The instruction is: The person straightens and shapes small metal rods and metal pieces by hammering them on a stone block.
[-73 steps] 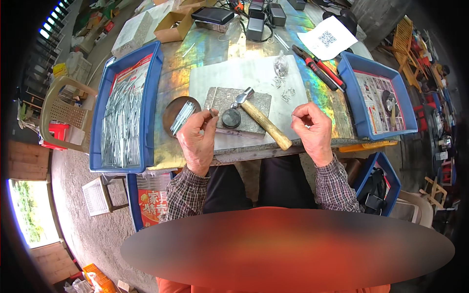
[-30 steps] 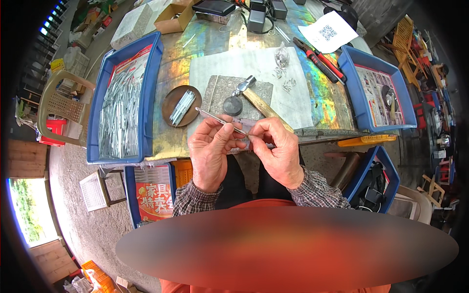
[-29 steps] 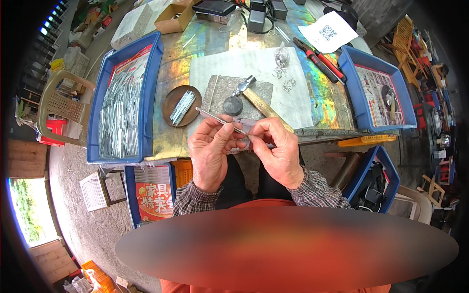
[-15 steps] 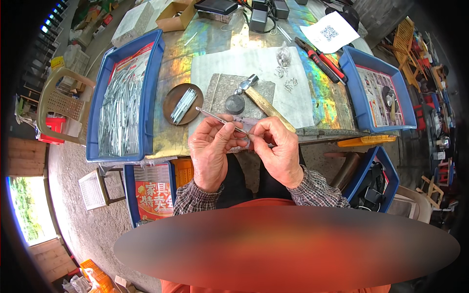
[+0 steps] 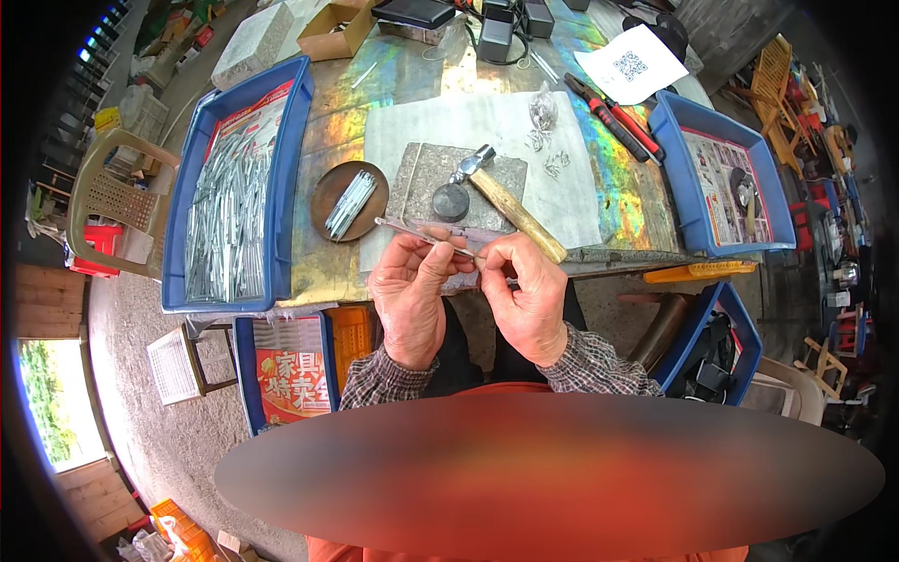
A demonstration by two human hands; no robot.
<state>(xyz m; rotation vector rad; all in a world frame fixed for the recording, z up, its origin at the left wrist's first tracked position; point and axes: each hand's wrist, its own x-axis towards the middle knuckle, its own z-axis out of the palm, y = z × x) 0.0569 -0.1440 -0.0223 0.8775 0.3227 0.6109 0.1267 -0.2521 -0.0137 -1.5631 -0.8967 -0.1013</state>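
A thin silvery metal rod [image 5: 399,227] lies slantwise between my hands, above the table's near edge. My left hand [image 5: 410,300] is closed round its middle, thumb pressing it against the fingers. At the rod's right end, my right hand [image 5: 527,298] pinches with thumb and forefinger; any small part in that pinch is too small to make out. Just beyond my fingers sit a grey stone slab [image 5: 412,183], a round dark metal block [image 5: 450,201] and a hammer [image 5: 510,201] with a wooden handle. A brown round dish [image 5: 323,192] holds a bundle of similar rods [image 5: 351,204].
A blue tray [image 5: 287,187] full of metal rods stands at left; another blue tray [image 5: 676,169] is at right. Red-handled pliers [image 5: 626,129], a clear bag of small parts [image 5: 541,110] and a white printed sheet [image 5: 646,58] lie on the table. Below are more blue bins [image 5: 245,365].
Both hands have drawn slightly closer together, and the rod has tipped a little flatter. The grip on the rod remains; the things on the table have not moved.
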